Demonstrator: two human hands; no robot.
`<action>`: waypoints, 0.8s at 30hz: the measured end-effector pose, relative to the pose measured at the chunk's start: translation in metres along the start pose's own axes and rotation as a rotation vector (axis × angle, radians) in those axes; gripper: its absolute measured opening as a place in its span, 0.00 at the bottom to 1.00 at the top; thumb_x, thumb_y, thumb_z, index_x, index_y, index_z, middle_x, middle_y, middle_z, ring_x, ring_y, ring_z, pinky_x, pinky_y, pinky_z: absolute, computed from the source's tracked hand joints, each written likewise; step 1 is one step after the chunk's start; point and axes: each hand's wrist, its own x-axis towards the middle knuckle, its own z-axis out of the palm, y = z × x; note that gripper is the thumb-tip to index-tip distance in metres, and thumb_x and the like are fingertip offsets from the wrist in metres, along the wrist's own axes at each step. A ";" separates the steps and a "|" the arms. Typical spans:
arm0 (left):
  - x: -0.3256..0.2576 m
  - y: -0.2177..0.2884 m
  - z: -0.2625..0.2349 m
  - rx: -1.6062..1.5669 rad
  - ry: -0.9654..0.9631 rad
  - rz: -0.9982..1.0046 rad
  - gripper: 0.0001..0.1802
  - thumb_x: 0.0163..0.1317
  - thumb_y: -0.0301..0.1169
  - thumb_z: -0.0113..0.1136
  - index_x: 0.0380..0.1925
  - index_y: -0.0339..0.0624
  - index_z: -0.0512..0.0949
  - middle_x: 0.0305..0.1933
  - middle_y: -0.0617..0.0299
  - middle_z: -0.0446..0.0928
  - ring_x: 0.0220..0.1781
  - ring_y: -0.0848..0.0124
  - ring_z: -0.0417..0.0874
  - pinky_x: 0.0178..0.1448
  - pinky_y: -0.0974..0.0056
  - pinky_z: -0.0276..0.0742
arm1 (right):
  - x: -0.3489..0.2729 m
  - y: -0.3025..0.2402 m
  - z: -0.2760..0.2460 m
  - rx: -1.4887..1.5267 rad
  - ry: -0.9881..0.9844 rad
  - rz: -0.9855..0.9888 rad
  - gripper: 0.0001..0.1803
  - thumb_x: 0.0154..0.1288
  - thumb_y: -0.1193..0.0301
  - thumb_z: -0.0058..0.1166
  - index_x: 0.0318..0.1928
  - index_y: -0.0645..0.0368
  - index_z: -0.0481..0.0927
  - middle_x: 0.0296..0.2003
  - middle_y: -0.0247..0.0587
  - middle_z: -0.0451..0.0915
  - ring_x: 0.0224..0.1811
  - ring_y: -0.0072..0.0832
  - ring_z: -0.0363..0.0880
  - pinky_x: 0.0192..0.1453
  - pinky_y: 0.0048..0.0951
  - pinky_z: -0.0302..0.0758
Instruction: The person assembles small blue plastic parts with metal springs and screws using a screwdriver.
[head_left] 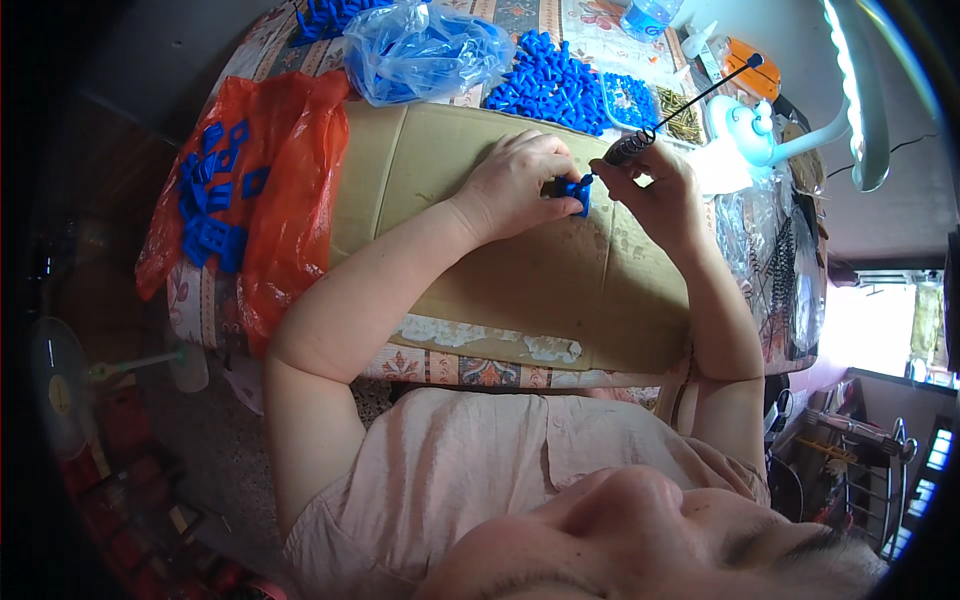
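Orange bag (290, 190) lay at table's left edge with blue frames (213, 205) on it; clear blue bag (425, 50) sat further back; cardboard sheet (520, 290) covered the table middle; left hand (515, 185) pinched a small blue part (572, 190) over the cardboard; blue pile (548, 88) lay beyond; right hand (655, 185) gripped a thin black rod (700, 97) with a coil spring (630, 148) on it, tip touching the part; white lamp (850, 100) stood at right.
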 end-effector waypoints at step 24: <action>0.000 0.000 -0.001 -0.005 0.012 0.033 0.15 0.46 0.32 0.73 0.34 0.45 0.80 0.44 0.62 0.76 0.50 0.61 0.76 0.57 0.58 0.70 | -0.002 0.009 0.008 -0.105 0.048 0.019 0.13 0.57 0.68 0.66 0.29 0.62 0.74 0.23 0.43 0.78 0.24 0.28 0.78 0.30 0.30 0.75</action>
